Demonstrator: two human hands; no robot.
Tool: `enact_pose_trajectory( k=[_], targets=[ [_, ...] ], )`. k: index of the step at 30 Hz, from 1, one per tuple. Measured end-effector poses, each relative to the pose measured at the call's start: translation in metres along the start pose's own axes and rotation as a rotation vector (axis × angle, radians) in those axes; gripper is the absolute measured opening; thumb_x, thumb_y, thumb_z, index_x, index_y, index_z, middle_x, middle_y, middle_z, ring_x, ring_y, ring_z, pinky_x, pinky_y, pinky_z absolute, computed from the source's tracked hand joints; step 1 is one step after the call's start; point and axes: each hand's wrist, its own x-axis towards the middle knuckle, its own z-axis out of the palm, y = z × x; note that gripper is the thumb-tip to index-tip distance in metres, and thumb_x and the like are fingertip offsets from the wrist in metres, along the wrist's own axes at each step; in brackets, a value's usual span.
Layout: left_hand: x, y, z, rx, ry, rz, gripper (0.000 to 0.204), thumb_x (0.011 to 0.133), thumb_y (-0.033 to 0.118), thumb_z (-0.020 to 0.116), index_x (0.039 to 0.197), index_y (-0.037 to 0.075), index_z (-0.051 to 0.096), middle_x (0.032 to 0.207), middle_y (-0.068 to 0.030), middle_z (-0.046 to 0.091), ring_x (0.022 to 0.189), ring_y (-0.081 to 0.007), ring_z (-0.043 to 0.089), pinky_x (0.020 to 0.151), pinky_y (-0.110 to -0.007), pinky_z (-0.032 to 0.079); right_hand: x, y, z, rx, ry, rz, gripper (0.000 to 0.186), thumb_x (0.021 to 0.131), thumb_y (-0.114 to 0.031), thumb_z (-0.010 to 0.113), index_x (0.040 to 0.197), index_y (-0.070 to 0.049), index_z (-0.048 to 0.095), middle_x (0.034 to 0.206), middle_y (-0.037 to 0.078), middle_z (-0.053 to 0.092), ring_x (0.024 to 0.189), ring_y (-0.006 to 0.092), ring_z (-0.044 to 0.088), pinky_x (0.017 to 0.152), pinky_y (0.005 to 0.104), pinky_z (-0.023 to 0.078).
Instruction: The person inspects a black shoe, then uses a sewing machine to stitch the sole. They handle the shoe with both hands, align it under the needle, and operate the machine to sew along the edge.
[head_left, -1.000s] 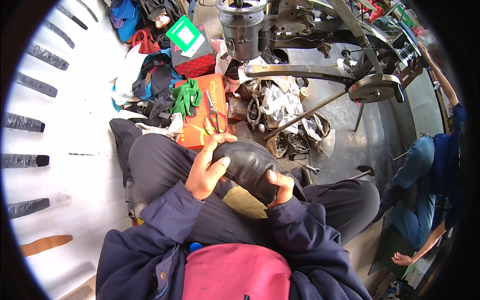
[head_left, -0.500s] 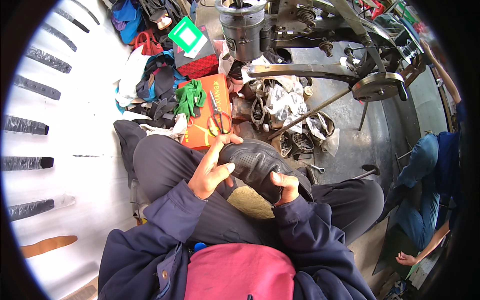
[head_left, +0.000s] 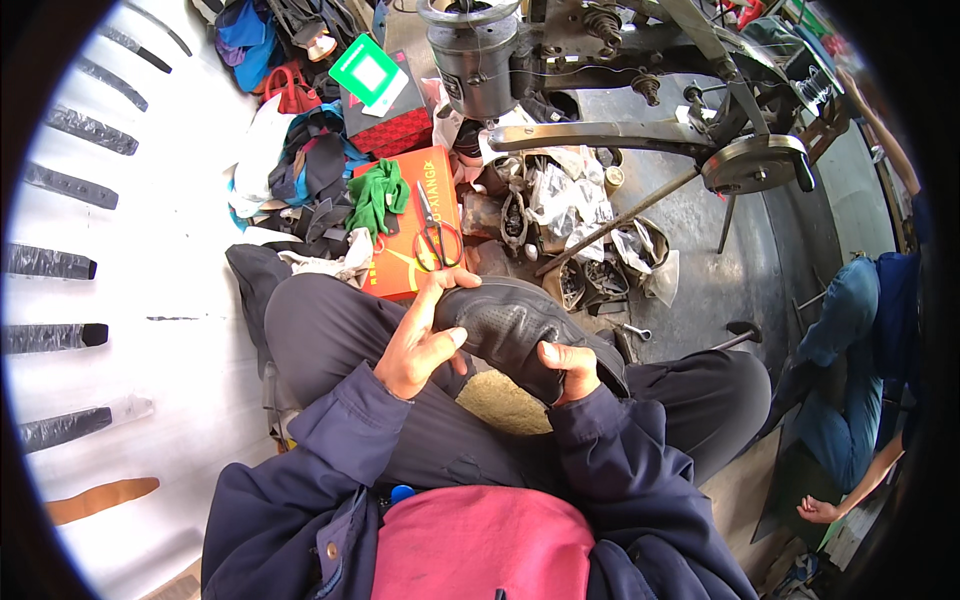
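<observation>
A black leather shoe [head_left: 505,318] with a perforated, creased upper is held between my hands over my crossed legs. My left hand [head_left: 418,345] grips its left end, index finger along the top edge and thumb tip on the near side. My right hand [head_left: 570,372] is closed around the right end, thumb pressed on the leather. Just beyond the shoe lie black-handled scissors with red on the loops [head_left: 435,240] on an orange box [head_left: 395,260], beside a green cloth [head_left: 370,185].
A black metal sewing machine [head_left: 750,170] overhangs the upper right. Bags of small items [head_left: 560,210] and cloth piles [head_left: 300,170] lie ahead. A white board with dark strips [head_left: 150,260] is at left. Another person in blue [head_left: 840,390] sits at right, one hand [head_left: 818,508] low.
The shoe and both my hands have moved slightly right, and the shoe's right end looks a little more tilted. The view has shifted a little; my hands keep their grip.
</observation>
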Motion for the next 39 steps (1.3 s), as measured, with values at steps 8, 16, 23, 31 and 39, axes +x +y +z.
enact_pose_trajectory(
  k=[8,16,23,31,39],
  targets=[
    [-0.001,-0.002,-0.001,0.017,-0.011,0.011,0.065,0.085,0.015,0.056,0.146,0.009,0.036,0.143,-0.0123,0.047,0.113,-0.0179,0.059,0.071,-0.03,0.06,0.006,0.001,-0.002,0.02,-0.031,0.011,0.078,0.08,-0.024,0.08,0.146,0.002,0.049,0.135,0.018,0.064,0.124,0.0309,0.062,0.109,0.0425,0.047],
    [-0.001,-0.001,-0.003,0.0,-0.005,-0.005,0.063,0.085,0.013,0.055,0.145,0.01,0.038,0.143,-0.0117,0.045,0.114,-0.0181,0.058,0.07,-0.03,0.06,0.005,0.002,0.001,-0.017,0.026,0.037,0.074,0.081,-0.022,0.08,0.145,0.001,0.051,0.135,0.016,0.065,0.127,0.03,0.06,0.111,0.0417,0.044],
    [0.0,0.001,-0.003,-0.027,0.002,-0.023,0.059,0.087,0.012,0.053,0.145,0.012,0.039,0.143,-0.0112,0.045,0.11,-0.017,0.058,0.07,-0.03,0.059,0.004,-0.003,0.01,0.01,0.058,0.061,0.072,0.083,-0.016,0.078,0.146,0.003,0.049,0.138,0.017,0.063,0.131,0.0312,0.059,0.117,0.0437,0.041],
    [-0.001,0.002,-0.008,-0.014,0.006,-0.042,0.06,0.09,0.013,0.055,0.147,0.015,0.038,0.136,-0.0083,0.049,0.103,-0.0144,0.055,0.07,-0.028,0.056,0.018,-0.003,0.016,-0.109,-0.022,0.012,0.074,0.082,-0.02,0.075,0.146,0.006,0.048,0.138,0.021,0.062,0.13,0.0345,0.059,0.117,0.0464,0.041],
    [0.0,-0.006,-0.014,0.196,0.09,0.097,0.057,0.096,0.008,0.05,0.15,0.013,0.035,0.128,-0.0093,0.056,0.087,-0.0117,0.058,0.07,-0.027,0.053,0.035,-0.025,0.027,-0.206,0.005,0.097,0.069,0.082,-0.017,0.071,0.144,0.005,0.051,0.136,0.02,0.064,0.129,0.0332,0.061,0.116,0.0458,0.042]
  ],
)
